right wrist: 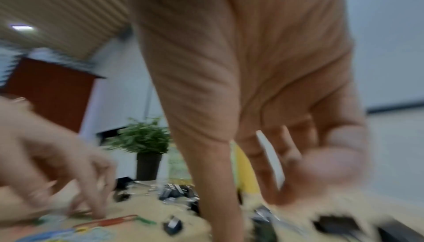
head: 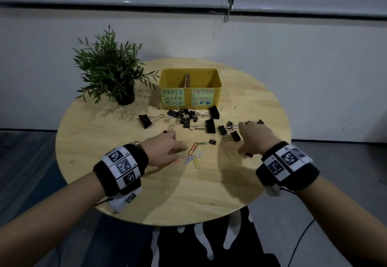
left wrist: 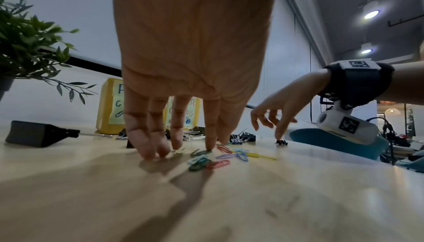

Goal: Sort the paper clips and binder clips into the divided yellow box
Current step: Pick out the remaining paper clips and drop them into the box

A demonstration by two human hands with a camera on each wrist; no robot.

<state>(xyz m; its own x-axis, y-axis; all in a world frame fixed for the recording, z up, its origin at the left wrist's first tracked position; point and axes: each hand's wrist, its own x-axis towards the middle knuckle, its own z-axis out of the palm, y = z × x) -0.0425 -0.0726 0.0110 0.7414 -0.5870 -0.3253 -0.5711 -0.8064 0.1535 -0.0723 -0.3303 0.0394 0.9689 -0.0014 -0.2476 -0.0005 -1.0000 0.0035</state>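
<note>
A round wooden tabletop holds a divided yellow box at its far side. Black binder clips lie scattered just in front of the box; coloured paper clips lie nearer still. The left hand reaches down with straight fingers, fingertips at the paper clips. The right hand hovers over the binder clips right of the box, fingers spread, holding nothing; its wrist view is badly blurred.
</note>
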